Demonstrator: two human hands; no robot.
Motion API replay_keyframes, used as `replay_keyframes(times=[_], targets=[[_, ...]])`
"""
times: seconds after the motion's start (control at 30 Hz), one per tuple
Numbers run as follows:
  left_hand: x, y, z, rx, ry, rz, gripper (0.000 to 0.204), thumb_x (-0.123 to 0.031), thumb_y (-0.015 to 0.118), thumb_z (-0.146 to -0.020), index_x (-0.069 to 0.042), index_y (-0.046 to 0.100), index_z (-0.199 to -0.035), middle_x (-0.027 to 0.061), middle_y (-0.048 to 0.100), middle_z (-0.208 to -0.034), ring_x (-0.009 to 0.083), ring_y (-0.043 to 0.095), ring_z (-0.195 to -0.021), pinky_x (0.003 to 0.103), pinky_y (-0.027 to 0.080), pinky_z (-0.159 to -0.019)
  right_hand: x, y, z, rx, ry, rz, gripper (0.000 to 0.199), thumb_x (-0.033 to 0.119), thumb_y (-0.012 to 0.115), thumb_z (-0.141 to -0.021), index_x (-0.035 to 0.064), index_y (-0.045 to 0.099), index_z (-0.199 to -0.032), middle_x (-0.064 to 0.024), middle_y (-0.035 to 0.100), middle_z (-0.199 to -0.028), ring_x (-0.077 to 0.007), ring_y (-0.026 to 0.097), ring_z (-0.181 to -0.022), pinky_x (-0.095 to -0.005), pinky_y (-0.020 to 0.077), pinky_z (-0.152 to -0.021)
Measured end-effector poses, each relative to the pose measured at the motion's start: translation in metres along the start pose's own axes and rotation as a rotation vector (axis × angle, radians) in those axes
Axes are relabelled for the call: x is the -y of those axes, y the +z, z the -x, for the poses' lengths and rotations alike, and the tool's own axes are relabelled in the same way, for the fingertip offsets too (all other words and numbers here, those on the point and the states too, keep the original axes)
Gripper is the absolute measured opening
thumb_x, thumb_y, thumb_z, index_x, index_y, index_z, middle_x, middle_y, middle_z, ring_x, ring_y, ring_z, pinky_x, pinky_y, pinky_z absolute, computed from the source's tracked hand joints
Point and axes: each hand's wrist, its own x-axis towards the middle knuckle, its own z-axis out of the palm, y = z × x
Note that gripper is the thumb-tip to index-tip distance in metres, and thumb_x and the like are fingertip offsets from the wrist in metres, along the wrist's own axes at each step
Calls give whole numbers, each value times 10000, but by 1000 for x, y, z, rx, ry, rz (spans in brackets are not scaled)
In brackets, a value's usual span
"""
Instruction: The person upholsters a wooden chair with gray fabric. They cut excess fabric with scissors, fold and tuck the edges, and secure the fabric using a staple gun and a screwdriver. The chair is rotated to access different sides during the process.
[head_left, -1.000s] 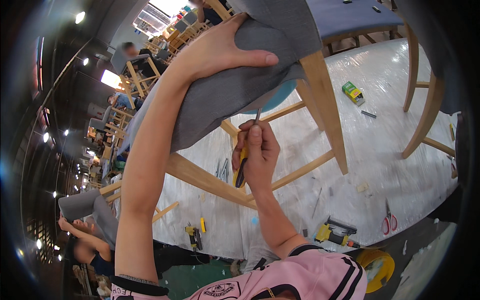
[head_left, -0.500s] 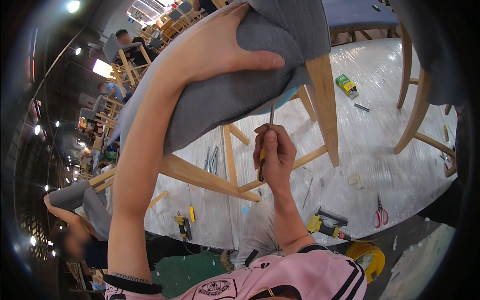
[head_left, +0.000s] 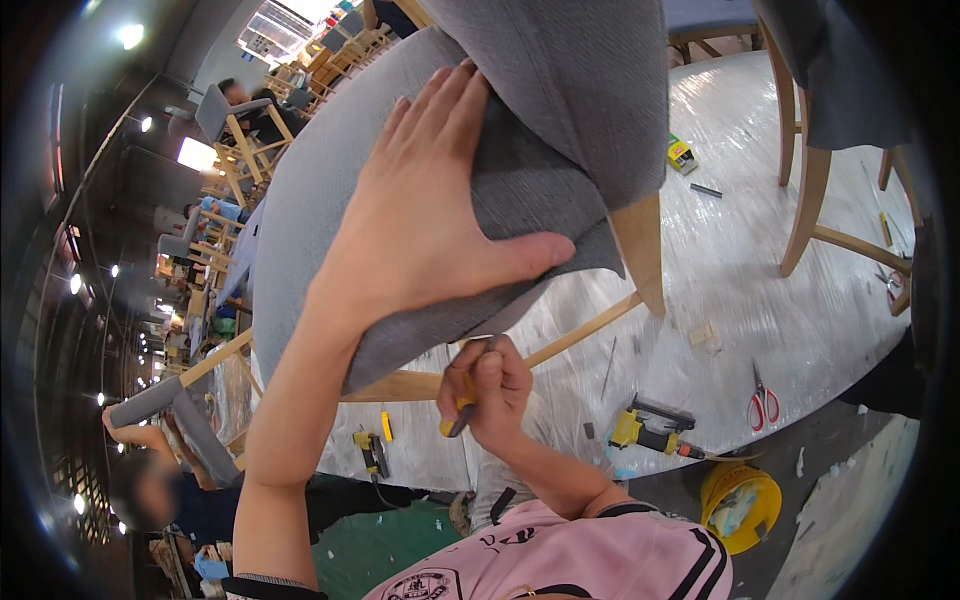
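Observation:
A grey upholstered chair (head_left: 300,230) with pale wooden legs rests tipped on the worktable. My left hand (head_left: 415,220) lies flat on its grey cover, fingers stretched toward the crease between the two padded parts and thumb out to the right. A loose fabric flap (head_left: 605,250) hangs by the wooden leg (head_left: 640,240). Below the cover's lower edge, my right hand (head_left: 495,388) is closed around a screwdriver-like tool (head_left: 463,405) with a yellow and black handle. The tool's tip is hard to make out near the fabric edge.
On the film-covered table (head_left: 740,240) lie a staple gun (head_left: 645,432), red-handled scissors (head_left: 763,400) and a small green-yellow box (head_left: 682,155). Another staple gun (head_left: 370,455) lies left. A yellow bucket (head_left: 740,510) stands below the edge. Another chair (head_left: 800,225) stands right; a co-worker (head_left: 205,505) is at lower left.
My right hand has moved down and left with the tool, whose shaft pointed up at the seat's underside before. My left hand has shifted down, and the chair has tilted, its padded part covering more leg.

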Motion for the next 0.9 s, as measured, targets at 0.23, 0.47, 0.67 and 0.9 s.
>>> replay_keyframes(times=[0.23, 0.47, 0.67, 0.9], targets=[[-11, 0, 3, 0, 7, 10, 1222, -609, 868, -646, 94, 389, -1524, 302, 401, -1577, 430, 368, -1490, 463, 294, -1228, 41, -39, 2, 28, 93, 162, 411, 379, 460, -1117, 13, 521, -941, -60, 531, -712, -86, 506, -488, -229, 388, -440], [-10, -1, 3, 3, 3, 8, 1211, -649, 816, -671, 133, 389, -1492, 325, 427, -1538, 450, 361, -1484, 523, 257, -1245, 49, -71, -11, 193, 211, 76, 424, 385, 464, -1116, 20, 537, -913, -38, 528, -701, -70, 491, -491, -218, 379, -445], [-13, 1, 0, -15, 7, 27, 1194, -633, 818, -668, 124, 400, -1491, 317, 432, -1537, 451, 366, -1481, 528, 262, -1243, 17, -5, 5, -57, 53, 101, 390, 383, 435, -1123, 40, 500, -949, -51, 515, -737, -96, 499, -482, -241, 393, -451], [-10, 2, 2, -25, -14, 61, 1179, -611, 824, -661, 114, 406, -1491, 308, 437, -1535, 454, 378, -1471, 520, 258, -1246, -3, -5, 5, -26, 0, 78, 378, 392, 399, -1129, 43, 438, -989, -90, 498, -759, -160, 518, -497, -282, 448, -467]])
